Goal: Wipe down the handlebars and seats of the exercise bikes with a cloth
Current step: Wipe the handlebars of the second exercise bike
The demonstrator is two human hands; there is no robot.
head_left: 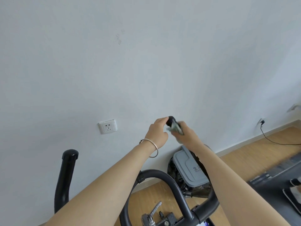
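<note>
left hand (pixel 157 132): gripping the handlebar (pixel 171 121) at its tip
right hand (pixel 189 137): clasping cloth (pixel 175 130) round it, just below
long axis: slopes down toward me

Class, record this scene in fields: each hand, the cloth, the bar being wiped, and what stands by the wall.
Left hand: grips the handlebar tip
Right hand: holds the cloth against that bar
Other bar end: lower left, untouched
Bin: grey lid, by wall
Socket: on wall, left of hands
</note>
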